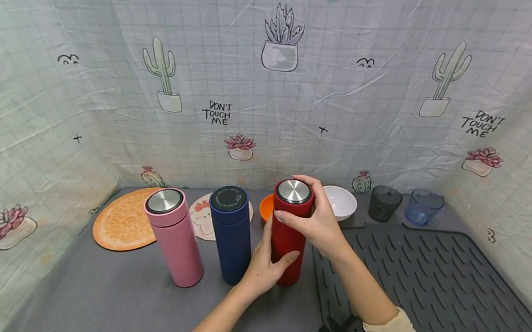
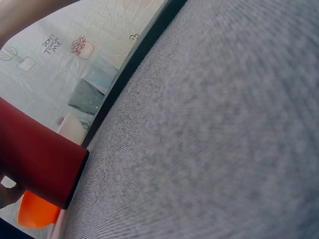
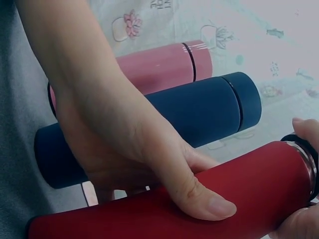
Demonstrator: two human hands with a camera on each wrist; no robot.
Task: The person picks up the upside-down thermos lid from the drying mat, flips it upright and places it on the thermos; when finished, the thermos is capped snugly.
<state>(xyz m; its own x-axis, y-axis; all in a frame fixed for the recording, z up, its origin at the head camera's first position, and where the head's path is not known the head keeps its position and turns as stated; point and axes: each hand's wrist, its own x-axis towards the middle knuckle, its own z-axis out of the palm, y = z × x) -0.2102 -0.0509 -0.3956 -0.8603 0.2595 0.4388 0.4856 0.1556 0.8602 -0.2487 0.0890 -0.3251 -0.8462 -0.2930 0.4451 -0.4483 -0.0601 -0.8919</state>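
The red flask (image 1: 288, 236) stands upright on the grey worktop (image 1: 126, 305), at the left edge of the dark ribbed mat (image 1: 440, 295). The left hand (image 1: 265, 264) is wrapped round the lower half of the flask body, thumb across the front, fingers curled behind; the right wrist view shows the thumb (image 3: 199, 196) pressed flat on the red wall. The right hand (image 1: 320, 221) grips the red cap (image 1: 294, 195) from the right side, fingers curled over the rim beside the steel top disc. In the right wrist view a narrow metal ring (image 3: 310, 162) shows between cap and body.

Adjacent items:
- The dark blue flask (image 1: 232, 234) stands upright just left of the red flask, with a black top.
- The pink flask (image 1: 175, 235) stands upright left of the blue one, close beside it, with a steel top disc.
- An orange round mat (image 1: 123, 220) lies flat behind the pink flask.
- A white round coaster with a printed figure (image 1: 201, 216) lies behind the blue flask, partly hidden.
- An orange bowl (image 1: 266, 208) sits behind the red flask, mostly hidden; the left wrist view shows it (image 2: 35, 211) past the flask base.
- A white bowl (image 1: 340, 203) sits just right of the cap.
- A dark smoked cup (image 1: 384, 203) and a blue transparent cup (image 1: 424, 206) stand at the far edge, near the cactus-print curtain (image 1: 277, 78)
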